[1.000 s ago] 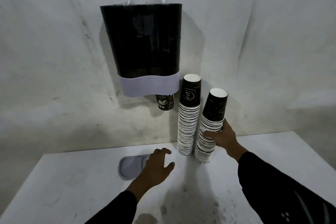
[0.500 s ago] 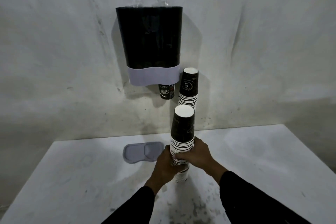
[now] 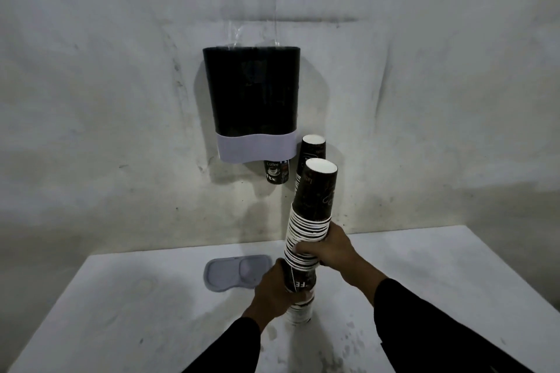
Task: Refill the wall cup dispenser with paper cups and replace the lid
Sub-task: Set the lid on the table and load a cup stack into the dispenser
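Note:
A black wall cup dispenser (image 3: 253, 91) with a pale grey lower band hangs on the wall, its top open. One paper cup (image 3: 276, 171) pokes out of its right outlet. I hold a tall stack of upside-down dark paper cups (image 3: 312, 215) in front of me, its foot just above the table. My right hand (image 3: 328, 248) grips the stack's middle and my left hand (image 3: 274, 291) grips it lower down. A second cup stack (image 3: 312, 151) stands behind against the wall, mostly hidden. The grey dispenser lid (image 3: 236, 272) lies flat on the table to the left.
The white table (image 3: 424, 297) runs from the wall toward me, with speckled marks near the front. The wall behind is bare and scuffed. Clear tape strips (image 3: 254, 36) hold the dispenser's top to the wall.
A second ago only my right hand held the stack near the wall. I brought it toward me, my left hand closed on its lower part, and the stack is now a bit higher.

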